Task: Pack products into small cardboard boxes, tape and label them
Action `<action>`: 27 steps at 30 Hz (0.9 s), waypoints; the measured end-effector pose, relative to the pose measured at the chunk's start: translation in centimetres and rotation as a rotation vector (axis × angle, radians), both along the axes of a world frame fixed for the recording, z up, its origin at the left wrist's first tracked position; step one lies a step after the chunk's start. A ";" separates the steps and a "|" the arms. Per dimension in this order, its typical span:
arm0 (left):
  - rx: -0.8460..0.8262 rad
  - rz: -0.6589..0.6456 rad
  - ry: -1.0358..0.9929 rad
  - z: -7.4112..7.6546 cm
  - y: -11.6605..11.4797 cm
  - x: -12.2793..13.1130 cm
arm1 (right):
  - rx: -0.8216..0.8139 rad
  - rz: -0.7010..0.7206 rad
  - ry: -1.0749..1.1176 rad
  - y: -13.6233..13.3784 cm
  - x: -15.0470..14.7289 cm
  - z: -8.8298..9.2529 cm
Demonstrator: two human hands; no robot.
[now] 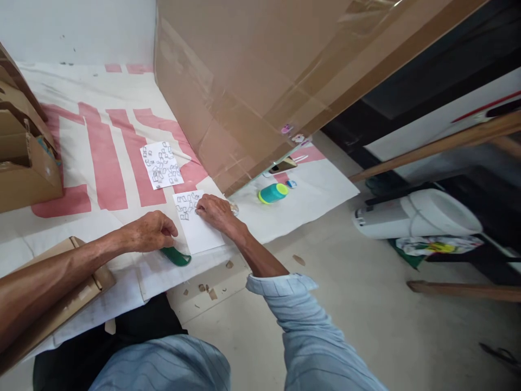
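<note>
A white sheet (205, 236) with small drawn box shapes on its upper part lies on the cloth-covered table. My right hand (215, 212) rests on the sheet's upper right, fingers pinched together beside the drawings; what they hold is too small to make out. Left of the sheet is my left hand (152, 232), its fingers curled and closed, with nothing clear between them. A green curved object (177, 257) lies just below my left hand, by the sheet's lower left edge. Farther back, another paper (161, 165) is covered with similar drawings.
A large cardboard panel (244, 81) stands behind the sheet. To the right are a teal and yellow cylinder (273, 193) and a phone (280, 166). Cardboard boxes (30, 168) stand at left, with flat cardboard (57, 252) under my left arm. A white bucket (419, 213) is far right.
</note>
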State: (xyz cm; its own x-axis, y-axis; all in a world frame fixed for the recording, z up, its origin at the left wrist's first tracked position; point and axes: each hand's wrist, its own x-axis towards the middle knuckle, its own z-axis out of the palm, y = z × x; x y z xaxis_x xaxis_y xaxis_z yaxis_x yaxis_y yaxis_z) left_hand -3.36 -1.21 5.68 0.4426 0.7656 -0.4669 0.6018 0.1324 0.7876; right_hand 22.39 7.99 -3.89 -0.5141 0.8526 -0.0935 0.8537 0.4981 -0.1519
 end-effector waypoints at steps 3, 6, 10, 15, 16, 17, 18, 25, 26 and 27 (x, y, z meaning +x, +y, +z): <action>0.009 -0.011 0.006 -0.1 0.0 0.0 | 0.038 -0.021 0.041 -0.1 0.1 0.0; 0.023 -0.016 0.008 -0.2 -0.1 0.0 | 0.066 0.033 0.048 -0.3 0.0 0.1; 0.035 -0.010 -0.009 -0.3 -0.1 0.0 | 0.056 0.069 0.019 -0.6 -0.2 0.0; 0.045 -0.022 -0.010 -0.3 -0.1 -0.1 | 0.041 0.069 0.005 -0.4 -0.4 -0.1; 0.050 -0.026 -0.006 -0.3 -0.1 0.0 | 0.041 0.067 0.004 -0.3 -0.4 -0.1; 0.058 -0.029 0.002 -0.3 -0.1 0.0 | 0.042 0.065 0.003 -0.3 -0.4 -0.1; 0.066 -0.033 0.014 -0.2 -0.1 0.0 | 0.046 0.064 0.004 -0.3 -0.5 -0.1; 0.123 -0.072 0.110 -0.3 -0.1 0.1 | 0.104 0.055 0.042 -1.5 -0.9 0.5; 0.126 -0.075 0.114 -0.3 -0.1 0.1 | 0.111 0.053 0.051 -1.7 -1.1 0.6; 0.126 -0.075 0.115 -0.3 -0.1 0.0 | 0.116 0.053 0.059 -1.9 -1.2 0.7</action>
State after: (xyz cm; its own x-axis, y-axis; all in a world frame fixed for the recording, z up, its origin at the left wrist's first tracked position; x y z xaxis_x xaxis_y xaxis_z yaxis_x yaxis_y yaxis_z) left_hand -3.31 -1.32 5.34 0.4502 0.7877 -0.4205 0.6932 -0.0115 0.7206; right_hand 21.14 6.13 -3.23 -0.5607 0.8273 0.0356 0.8168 0.5596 -0.1401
